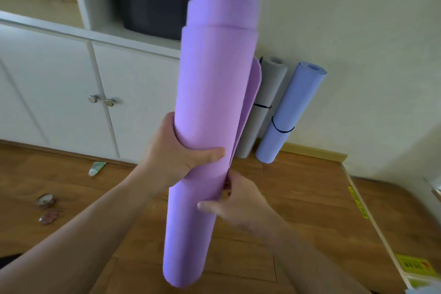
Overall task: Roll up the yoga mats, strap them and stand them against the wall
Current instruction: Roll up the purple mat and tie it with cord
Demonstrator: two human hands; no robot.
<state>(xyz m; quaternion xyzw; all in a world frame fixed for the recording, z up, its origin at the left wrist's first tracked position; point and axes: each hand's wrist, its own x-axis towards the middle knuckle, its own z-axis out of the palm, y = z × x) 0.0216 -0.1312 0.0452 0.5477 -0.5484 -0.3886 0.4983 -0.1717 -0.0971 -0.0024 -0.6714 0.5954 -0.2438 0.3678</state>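
Note:
A rolled purple yoga mat (210, 107) is held upright in front of me, its inner layers telescoping out at the top and its loose outer flap hanging open on the right side. My left hand (176, 150) grips the roll around its middle, thumb across the front. Just below, my right hand (236, 203) holds the roll at the flap's edge, thumb on the front. No strap shows on this mat. A grey rolled mat (265, 102) and a blue rolled mat (291, 112) lean against the wall behind, each with a black strap around it.
White cabinets (71, 93) with round knobs run along the left; a dark bin (152, 5) sits on the shelf above. On the wooden floor lie a green tube (96, 167) and two tape rolls (46, 207). A flat cardboard box (386, 227) lies at the right.

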